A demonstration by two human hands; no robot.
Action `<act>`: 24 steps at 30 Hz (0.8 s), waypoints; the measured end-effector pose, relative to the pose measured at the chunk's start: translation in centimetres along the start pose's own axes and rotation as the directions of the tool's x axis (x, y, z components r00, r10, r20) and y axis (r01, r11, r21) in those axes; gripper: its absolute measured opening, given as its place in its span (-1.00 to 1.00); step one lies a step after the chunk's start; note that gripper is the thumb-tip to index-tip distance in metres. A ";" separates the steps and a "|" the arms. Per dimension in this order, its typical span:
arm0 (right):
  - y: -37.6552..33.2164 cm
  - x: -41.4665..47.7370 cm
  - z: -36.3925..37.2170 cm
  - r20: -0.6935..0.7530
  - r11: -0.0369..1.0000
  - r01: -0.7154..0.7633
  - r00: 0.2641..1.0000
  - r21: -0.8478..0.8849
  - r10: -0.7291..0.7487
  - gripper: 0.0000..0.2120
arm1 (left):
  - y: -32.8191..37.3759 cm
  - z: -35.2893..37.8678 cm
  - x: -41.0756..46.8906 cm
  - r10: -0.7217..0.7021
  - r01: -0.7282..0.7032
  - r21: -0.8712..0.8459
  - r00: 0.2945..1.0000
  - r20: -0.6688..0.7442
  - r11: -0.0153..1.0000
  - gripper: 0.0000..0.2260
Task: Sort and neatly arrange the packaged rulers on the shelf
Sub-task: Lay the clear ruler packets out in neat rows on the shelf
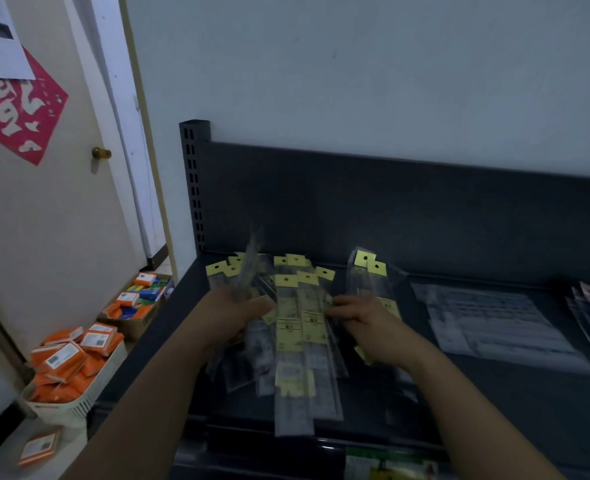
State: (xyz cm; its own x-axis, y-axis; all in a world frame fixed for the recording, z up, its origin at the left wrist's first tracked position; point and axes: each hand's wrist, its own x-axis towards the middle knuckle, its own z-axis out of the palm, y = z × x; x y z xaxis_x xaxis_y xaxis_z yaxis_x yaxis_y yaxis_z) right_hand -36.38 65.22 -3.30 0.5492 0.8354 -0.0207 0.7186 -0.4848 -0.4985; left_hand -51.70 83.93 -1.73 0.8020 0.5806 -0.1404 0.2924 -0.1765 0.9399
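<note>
I see the left grip stretched forward, clasping one blurred ruler pack that stands upright. The right grip lies curled on the packaged rulers heaped at the shelf's left end, and I cannot tell whether it holds any. Left of the shelf, a white basket holds orange packets.

The packet raised by the left hand is motion-blurred, its print unreadable.
</note>
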 end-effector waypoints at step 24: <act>1.8 -0.9 -1.0 0.005 0.971 -0.123 0.992 -0.204 0.127 -0.59 | 0.3 1.8 0.8 -0.077 0.182 0.428 0.965 -0.252 0.885 -0.27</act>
State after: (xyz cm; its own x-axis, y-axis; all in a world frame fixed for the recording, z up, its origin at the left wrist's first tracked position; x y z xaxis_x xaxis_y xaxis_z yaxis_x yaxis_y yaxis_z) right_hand -35.16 63.31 -3.33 0.6336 0.7686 -0.0883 0.7173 -0.6264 -0.3050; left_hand -50.05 82.93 -2.11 0.6199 0.7740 -0.1291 0.6282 -0.3909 0.6728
